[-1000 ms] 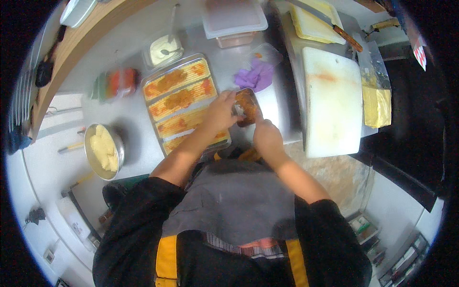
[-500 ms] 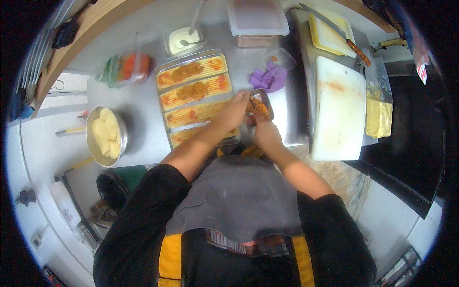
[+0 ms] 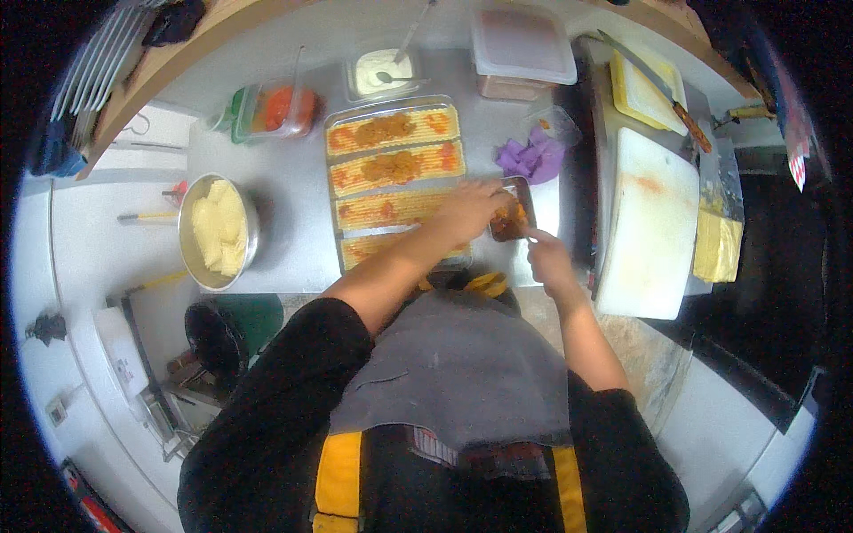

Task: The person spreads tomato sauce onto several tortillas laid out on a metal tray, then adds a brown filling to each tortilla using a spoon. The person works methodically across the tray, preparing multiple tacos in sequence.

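My right hand (image 3: 553,264) is closed round the light handle of a spoon-like utensil (image 3: 533,234). Its working end dips into the orange-brown chunky filling (image 3: 508,224) in a small metal container (image 3: 530,200). Over the container's left rim, the fingers of my left hand (image 3: 474,210) are wrapped, steadying it. Left of it lies a clear tray (image 3: 331,200) of ridged yellow strips, smeared with red sauce. The two far strips (image 3: 391,166) carry mounds of brown filling. My left forearm passes over the near strips and hides part of them.
A metal bowl (image 3: 252,240) of pale yellow pieces stands left. Behind are a container of red food (image 3: 283,111), a white cream tub (image 3: 382,71) and a lidded box (image 3: 522,49). Purple cloth (image 3: 533,158), a white cutting board (image 3: 649,226) and a knife (image 3: 644,75) lie right.
My hands have moved apart: the left now rests at the container's left rim, the right has drawn back toward me with the utensil. The whole view has shifted slightly.
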